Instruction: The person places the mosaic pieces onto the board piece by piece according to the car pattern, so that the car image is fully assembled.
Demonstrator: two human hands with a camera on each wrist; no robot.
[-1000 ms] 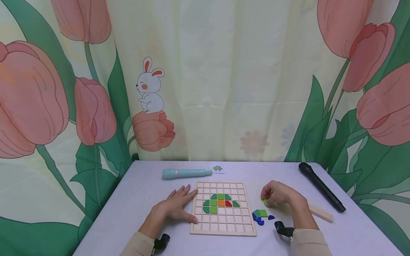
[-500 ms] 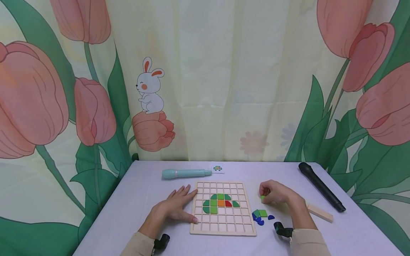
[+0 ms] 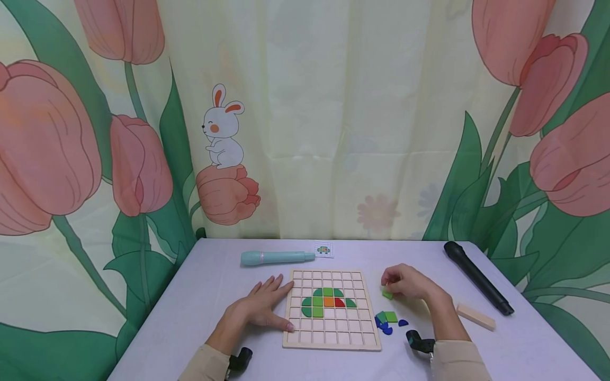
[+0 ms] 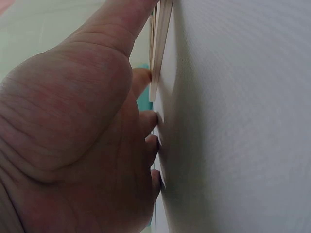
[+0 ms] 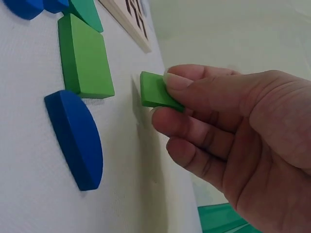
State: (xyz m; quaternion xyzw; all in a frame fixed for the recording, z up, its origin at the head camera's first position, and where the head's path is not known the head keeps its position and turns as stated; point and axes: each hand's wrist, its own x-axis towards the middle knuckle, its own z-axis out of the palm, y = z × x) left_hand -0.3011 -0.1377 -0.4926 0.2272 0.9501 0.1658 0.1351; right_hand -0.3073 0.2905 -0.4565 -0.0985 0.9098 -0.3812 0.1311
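My right hand [image 3: 407,281] pinches a light green square tile [image 5: 156,91] between thumb and fingers, just off the right side of the wooden grid board [image 3: 333,341]. With fingers spread, my left hand [image 3: 267,304] lies at the board's left edge, its thumb and index finger touching the frame. Set in the board are dark green rounded pieces [image 3: 307,307], light green squares [image 3: 317,312], an orange square [image 3: 329,302] and a red piece [image 3: 340,302]. Beside the board lie another light green square [image 5: 90,60], a darker green piece [image 3: 382,316] and several blue rounded pieces [image 5: 77,141].
A teal pen-like stick [image 3: 276,257] lies behind the board, next to a small picture card [image 3: 324,250]. At right are a wooden strip [image 3: 476,317] and a black microphone-like rod [image 3: 478,278]. A floral curtain [image 3: 314,132] hangs behind the white table [image 3: 214,275].
My right hand has moved slightly left and away from me, carrying the light green tile, which shows more clearly below the fingers now. My left hand and the board have stayed put.
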